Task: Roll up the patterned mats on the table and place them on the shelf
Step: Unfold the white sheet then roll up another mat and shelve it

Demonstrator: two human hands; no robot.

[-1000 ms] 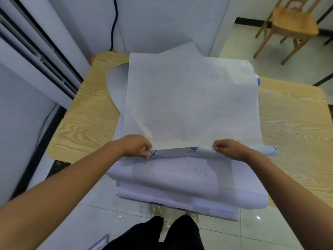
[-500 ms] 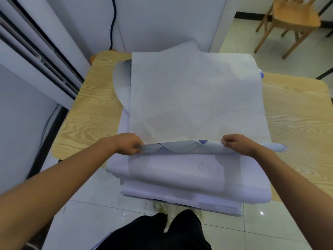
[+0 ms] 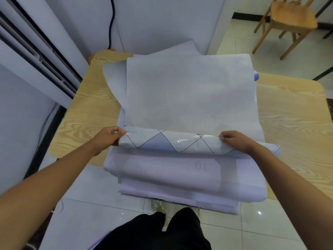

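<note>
Head view gives me the top mat (image 3: 189, 98) on the wood-grain table (image 3: 90, 109), atop a stack of pale sheets (image 3: 171, 179). Its near edge is a glossy tube with a thin diamond grid; the flat part looks matte. Left hand (image 3: 108, 137) and right hand (image 3: 234, 141) each grasp the tube.

Soft, cool daylight is filling the frame; glare is glinting mid-frame on the roll (image 3: 180, 141); edges are bowing, upper-right chair (image 3: 288, 18) blurring.
</note>
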